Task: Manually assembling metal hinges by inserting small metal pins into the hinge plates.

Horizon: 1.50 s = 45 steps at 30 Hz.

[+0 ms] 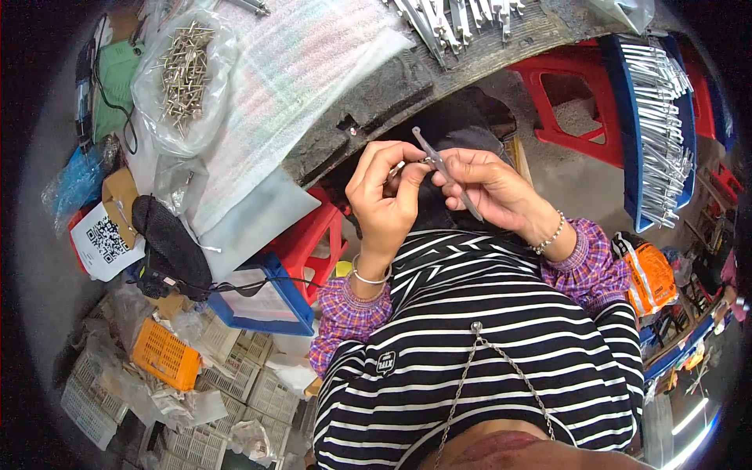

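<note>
The person holds both hands close together in front of the chest, just below the edge of the counter [376, 102]. The right hand [493, 192] grips a thin grey metal strip [446, 171] that points up and to the left. The left hand [384, 196] pinches a small metal piece [398, 167] with closed fingers, touching the strip. On the counter a clear bag of metal pins [184, 74] lies well apart. A blue tray of metal strips [658, 125] stands to the right.

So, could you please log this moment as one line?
left hand: pinching small metal part | right hand: holding thin metal strip | parts meet above lap, beside workbench edge
</note>
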Tool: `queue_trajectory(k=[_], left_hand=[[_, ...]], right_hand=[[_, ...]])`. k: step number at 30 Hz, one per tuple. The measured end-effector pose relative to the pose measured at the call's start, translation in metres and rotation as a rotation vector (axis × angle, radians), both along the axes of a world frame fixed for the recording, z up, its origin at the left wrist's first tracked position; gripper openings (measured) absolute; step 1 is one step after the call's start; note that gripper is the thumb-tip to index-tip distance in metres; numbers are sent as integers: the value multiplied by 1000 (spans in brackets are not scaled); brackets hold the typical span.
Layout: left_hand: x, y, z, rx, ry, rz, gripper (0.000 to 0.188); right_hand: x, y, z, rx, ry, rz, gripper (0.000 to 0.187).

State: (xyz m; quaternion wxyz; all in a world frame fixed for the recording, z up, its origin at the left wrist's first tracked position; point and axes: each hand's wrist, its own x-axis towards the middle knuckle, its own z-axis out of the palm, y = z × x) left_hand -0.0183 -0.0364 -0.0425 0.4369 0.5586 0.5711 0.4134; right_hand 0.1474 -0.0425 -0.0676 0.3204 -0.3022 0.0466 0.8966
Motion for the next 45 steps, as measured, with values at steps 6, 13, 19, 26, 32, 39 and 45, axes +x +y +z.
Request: queue_trajectory(k=[6, 13, 19, 26, 32, 39, 45], left_hand=[[0, 0, -2, 129, 124, -24, 10], [-2, -1, -6, 245, 183, -85, 12], [-2, 0, -4, 331, 244, -84, 18], [-5, -2, -4, 391, 337, -94, 15], [-6, 1, -1, 201, 146, -100, 13], [-4, -1, 0, 88, 32, -53, 11], [-5, -1, 3, 67, 46, -56, 11]], right_hand=[[-1, 0, 0, 9, 36, 14, 23], [-1, 1, 3, 16, -16, 42, 23], [-1, 1, 3, 15, -12, 44, 22], [-2, 2, 7, 13, -40, 66, 21], [-1, 3, 7, 48, -128, 108, 19], [-3, 4, 12, 77, -176, 107, 17], [-3, 3, 11, 142, -241, 116, 17]])
